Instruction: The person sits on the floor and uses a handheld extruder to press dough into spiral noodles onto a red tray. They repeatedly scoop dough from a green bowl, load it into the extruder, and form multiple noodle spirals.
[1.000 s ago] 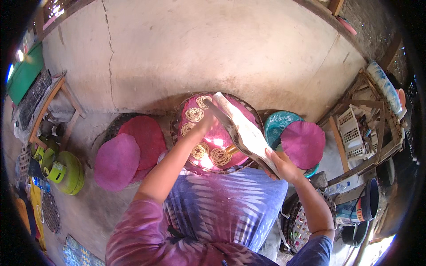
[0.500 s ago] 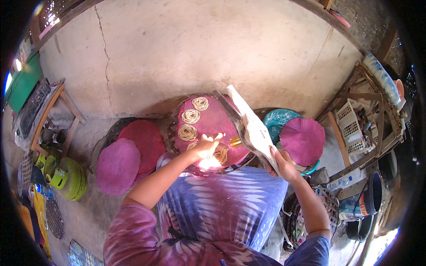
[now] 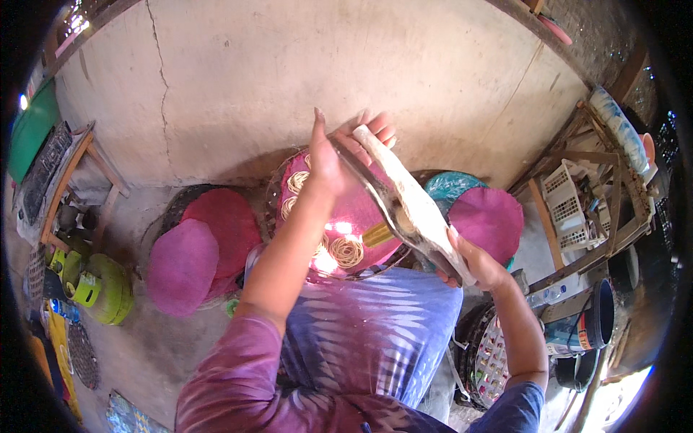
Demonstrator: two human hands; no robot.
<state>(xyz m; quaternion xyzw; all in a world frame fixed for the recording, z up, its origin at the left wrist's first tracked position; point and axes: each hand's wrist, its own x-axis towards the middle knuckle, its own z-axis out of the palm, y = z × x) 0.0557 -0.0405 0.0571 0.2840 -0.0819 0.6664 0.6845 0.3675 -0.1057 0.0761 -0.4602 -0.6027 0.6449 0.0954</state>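
"Up from the near coils point(image 3: 346, 252) comes the left hand point(image 3: 333, 167), now at the far end of the wooden tool point(image 3: 404, 191)."

"Is it gripping there?"

"Spread, thumb standing apart, fingertips showing beyond the tool's tip. Whether the palm touches wood, I can't tell. The right hand point(image 3: 479, 260) is closed round the tool's near end."

"And where does the tool sit?"

"Aslant above the round tray point(image 3: 273, 189), its two arms, one pale and one dark, close side by side. Its near end reaches past the rim toward the lap point(image 3: 368, 325); any support under it is hidden."

"How tight is it around there?"

"The wall point(image 3: 346, 65) rises just behind the far rim, and the lap sits right at the near one. On the right, the teal basin point(image 3: 451, 185) stands close beside the tray. On the left, a narrow gap parts the tray from the red disc point(image 3: 237, 224) of cloth; floor point(image 3: 159, 353) opens out beyond the pink disc point(image 3: 182, 267), as far as the green gas cylinder point(image 3: 108, 289)."

"What can't you make out?"

"The left forearm point(image 3: 290, 249) covers some coils, and sunlight bleaches a patch by the near ones. A brass-coloured tube point(image 3: 377, 234) pokes from under the tool, its other end hidden. A magenta disc point(image 3: 487, 224) covers part of the basin."
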